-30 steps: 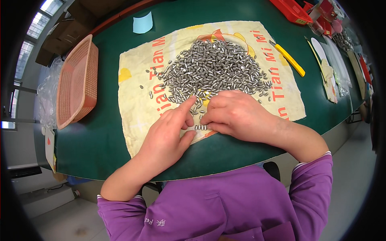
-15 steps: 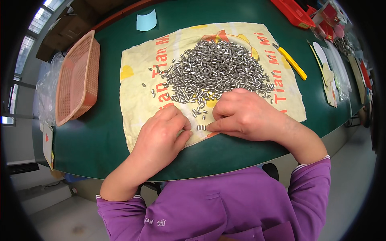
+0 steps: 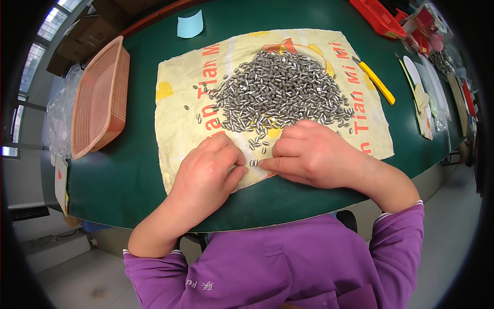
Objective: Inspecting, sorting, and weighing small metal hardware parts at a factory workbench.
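Observation:
A heap of small oval metal beads (image 3: 280, 87), silver with dark stripes, lies on a pale yellow printed cloth (image 3: 177, 129). Near the cloth's front edge a short row of these beads (image 3: 253, 162) sits side by side between my hands. My left hand (image 3: 208, 165) is closed at the row's left, thumb and forefinger together; whatever they hold is hidden. On the other side, my right hand (image 3: 314, 157) has curled fingers, and its foremost fingertip meets the row's right end. What it pinches, if anything, is too small to make out. A few loose beads (image 3: 259, 142) lie just beyond the row.
To the left stands a pink plastic basket (image 3: 100, 98) beside clear plastic bags (image 3: 62, 113). A yellow utility knife (image 3: 378, 83) rests at the cloth's right edge. Farther back are a light blue paper note (image 3: 190, 24) and a red tray (image 3: 378, 19) on the green table (image 3: 139, 190).
The row between my hands shows fewer beads, and my right fingertip has moved slightly left, closer to my left hand. The view has shifted a little.

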`<move>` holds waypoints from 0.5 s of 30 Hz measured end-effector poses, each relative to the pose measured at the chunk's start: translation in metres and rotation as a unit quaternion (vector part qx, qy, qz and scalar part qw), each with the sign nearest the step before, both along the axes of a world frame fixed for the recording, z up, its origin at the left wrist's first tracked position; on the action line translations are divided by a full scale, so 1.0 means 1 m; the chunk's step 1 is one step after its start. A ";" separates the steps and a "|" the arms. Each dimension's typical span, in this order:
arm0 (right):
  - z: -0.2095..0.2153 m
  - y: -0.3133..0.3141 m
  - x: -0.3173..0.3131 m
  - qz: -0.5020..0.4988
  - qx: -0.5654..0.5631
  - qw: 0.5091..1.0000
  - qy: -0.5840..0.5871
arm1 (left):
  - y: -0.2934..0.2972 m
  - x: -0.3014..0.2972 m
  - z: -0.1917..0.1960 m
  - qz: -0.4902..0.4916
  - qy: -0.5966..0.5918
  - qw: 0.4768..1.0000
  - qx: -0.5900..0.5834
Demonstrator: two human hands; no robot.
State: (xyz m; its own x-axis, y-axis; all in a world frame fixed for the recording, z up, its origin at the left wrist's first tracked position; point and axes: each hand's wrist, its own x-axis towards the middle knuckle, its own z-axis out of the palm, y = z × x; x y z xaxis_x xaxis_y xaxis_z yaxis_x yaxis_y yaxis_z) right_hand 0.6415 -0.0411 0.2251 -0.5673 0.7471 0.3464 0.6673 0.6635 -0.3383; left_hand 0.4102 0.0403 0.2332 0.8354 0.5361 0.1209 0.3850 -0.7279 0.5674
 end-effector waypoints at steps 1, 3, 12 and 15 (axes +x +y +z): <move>0.002 0.000 0.001 -0.004 0.002 1.000 0.006 | 0.000 0.000 0.000 0.000 0.000 1.000 0.006; 0.008 -0.001 0.008 -0.027 0.014 1.000 -0.005 | 0.000 0.001 -0.001 -0.003 -0.006 1.000 -0.001; 0.015 0.004 0.023 -0.058 0.015 0.998 -0.021 | -0.003 0.007 -0.005 -0.017 -0.038 0.999 -0.015; 0.014 0.004 0.022 -0.056 0.014 0.998 -0.013 | -0.003 0.008 -0.005 -0.020 -0.042 0.999 -0.011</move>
State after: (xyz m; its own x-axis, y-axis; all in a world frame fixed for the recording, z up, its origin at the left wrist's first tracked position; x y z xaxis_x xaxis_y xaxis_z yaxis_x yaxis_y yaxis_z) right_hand 0.6635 -0.0375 0.2394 -0.4897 0.7966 0.3546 0.7465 0.5931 -0.3016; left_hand 0.4177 0.0371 0.2281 0.8437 0.5058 0.1797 0.3061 -0.7284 0.6130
